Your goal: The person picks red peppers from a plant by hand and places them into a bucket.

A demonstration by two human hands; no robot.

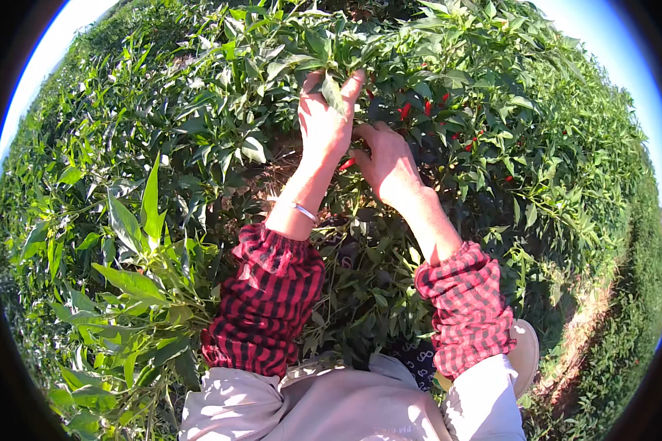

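Observation:
My left hand point(326, 118) is raised into a chili pepper plant point(331, 44) and grips a leafy branch between thumb and fingers. A leaf point(332, 93) hangs down over that hand. Lower and to the right, my right hand point(389, 160) reaches into the foliage with curled fingers near my left wrist. One red chili pepper point(346, 164) shows by the right thumb tip; whether the fingers hold it is not clear. More ripe chili peppers point(405, 111) hang among the leaves just right of my hands. Both fingertips are partly hidden by leaves.
Dense pepper plants point(116, 138) surround me on the left, ahead and right. Tall leafy shoots point(143, 275) stand close by my left forearm. A dirt strip point(579, 331) runs on the right. Beside my right thigh is a pale rounded object point(524, 353), partly hidden.

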